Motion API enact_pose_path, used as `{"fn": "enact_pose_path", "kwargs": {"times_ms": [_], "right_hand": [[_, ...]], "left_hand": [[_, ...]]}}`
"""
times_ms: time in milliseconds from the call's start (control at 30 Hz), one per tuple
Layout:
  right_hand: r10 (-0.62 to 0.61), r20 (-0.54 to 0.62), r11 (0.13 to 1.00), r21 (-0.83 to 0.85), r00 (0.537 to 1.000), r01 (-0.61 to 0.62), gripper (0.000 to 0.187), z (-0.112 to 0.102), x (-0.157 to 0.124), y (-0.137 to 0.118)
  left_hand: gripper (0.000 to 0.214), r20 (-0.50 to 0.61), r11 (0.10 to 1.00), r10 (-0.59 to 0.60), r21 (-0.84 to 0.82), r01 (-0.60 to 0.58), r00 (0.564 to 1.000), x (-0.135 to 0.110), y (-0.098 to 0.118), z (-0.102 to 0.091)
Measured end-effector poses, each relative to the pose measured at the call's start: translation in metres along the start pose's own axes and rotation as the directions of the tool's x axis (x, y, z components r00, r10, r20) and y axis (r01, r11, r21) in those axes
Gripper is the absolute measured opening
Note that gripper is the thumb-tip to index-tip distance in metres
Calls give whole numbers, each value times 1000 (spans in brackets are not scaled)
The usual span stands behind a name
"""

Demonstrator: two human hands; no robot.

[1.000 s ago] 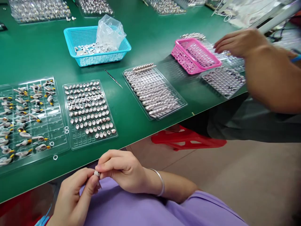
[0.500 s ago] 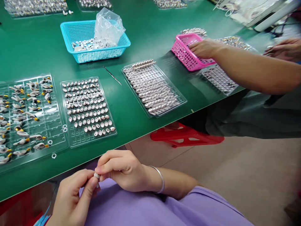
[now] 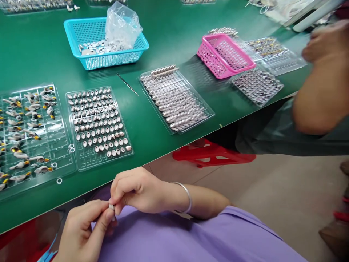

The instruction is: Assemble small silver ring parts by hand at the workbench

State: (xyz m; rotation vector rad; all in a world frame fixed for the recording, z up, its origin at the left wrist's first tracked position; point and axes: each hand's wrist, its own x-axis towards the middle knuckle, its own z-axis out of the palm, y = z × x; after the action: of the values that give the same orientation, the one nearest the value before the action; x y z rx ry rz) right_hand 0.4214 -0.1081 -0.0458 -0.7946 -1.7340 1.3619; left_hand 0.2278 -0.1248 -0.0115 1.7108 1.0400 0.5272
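Between the fingertips of both hands, above my lap, is a small whitish piece (image 3: 111,206); most of it is covered, so its kind does not show. My left hand (image 3: 83,227) pinches it between thumb and forefinger. From the other side, my right hand (image 3: 139,191) grips it with bent fingers and thumb. Beyond them on the green table lies a clear tray (image 3: 88,160) with rows of small white oval pieces with dark holes. To its left, a larger clear tray (image 3: 64,140) carries small white-and-grey bird-like figures with yellow parts.
Tweezers (image 3: 127,84) lie beyond the oval pieces. A blue basket (image 3: 114,60) holds white pieces and a plastic bag. On the right are a tray of pale strips (image 3: 185,112), a pink basket (image 3: 218,67) and a co-worker's arm (image 3: 321,91). A red stool (image 3: 212,154) stands below.
The co-worker's arm has drawn back from the pink basket toward the right. My hands keep hold of the small piece, with my right fingers slightly shifted. The view has moved a little.
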Motion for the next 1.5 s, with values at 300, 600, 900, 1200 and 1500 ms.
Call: {"fn": "enact_pose_path", "kwargs": {"times_ms": [300, 600, 900, 1200, 1500], "right_hand": [[217, 232, 945, 195, 948, -264, 17, -7, 7, 4], [267, 312, 868, 333, 912, -368, 16, -1, 3, 1], [164, 331, 962, 157, 929, -225, 16, -11, 10, -6], [223, 483, 939, -339, 847, -54, 7, -20, 23, -27], [-13, 452, 952, -268, 892, 150, 17, -17, 13, -24]], "left_hand": [[26, 118, 996, -48, -66, 56, 992, -1, 0, -4], [27, 168, 971, -116, -190, 148, 979, 0, 4, 1], [28, 247, 996, -11, -78, 31, 969, -1, 0, -7], [24, 168, 953, 182, 211, -216, 969, 3, -2, -14], [28, 165, 883, 301, 325, -340, 939, 4, -2, -16]]}}
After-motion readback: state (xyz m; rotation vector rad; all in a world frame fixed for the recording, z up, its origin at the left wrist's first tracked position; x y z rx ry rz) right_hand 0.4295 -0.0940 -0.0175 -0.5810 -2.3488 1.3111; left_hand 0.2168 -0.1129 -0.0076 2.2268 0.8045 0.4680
